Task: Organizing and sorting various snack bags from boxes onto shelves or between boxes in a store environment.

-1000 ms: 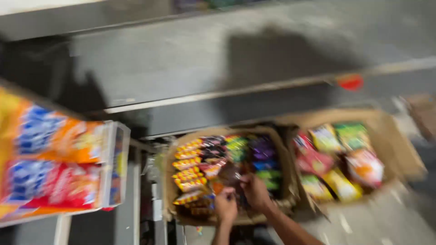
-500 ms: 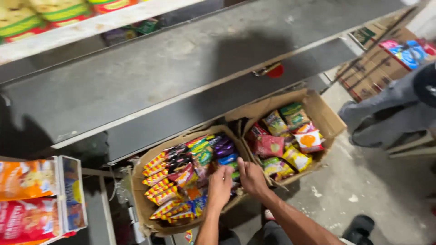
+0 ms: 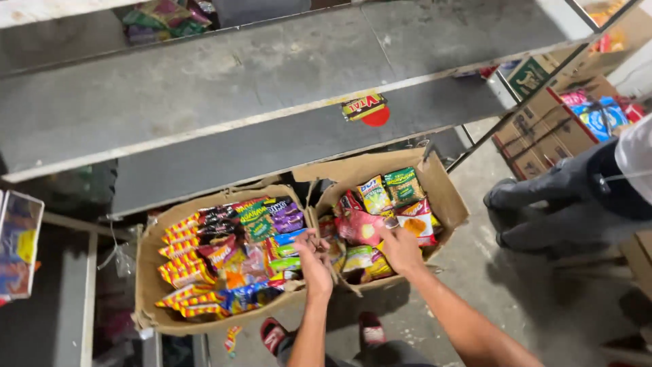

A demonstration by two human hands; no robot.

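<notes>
The left hand (image 3: 314,261) sits over the shared edge between two open cardboard boxes on the floor. Its fingers (image 3: 307,239) are curled down at the inner wall of the left cardboard box (image 3: 151,285); whether they actually grip the wall or a packet cannot be told from the head view. The right hand (image 3: 401,250) lies over the right cardboard box (image 3: 454,197), palm down, fingers partly bent and resting on the snack packets there, touching a red packet (image 3: 358,228) and just beside an orange-and-white packet (image 3: 415,224). A closed grasp is not visible.

The left cardboard box holds rows of yellow-and-red packets (image 3: 180,268), green packets (image 3: 255,212) and purple packets (image 3: 286,216). The right cardboard box holds green-and-yellow packets (image 3: 402,185) at its far end. Both boxes stand below a grey metal shelf (image 3: 204,88) that carries a red-and-yellow sticker (image 3: 365,109) on its front edge.

Another person's legs in grey trousers (image 3: 564,204) are on the right, near stacked cartons (image 3: 543,122). The wearer's red sandals (image 3: 273,333) show on the concrete floor (image 3: 516,299).
</notes>
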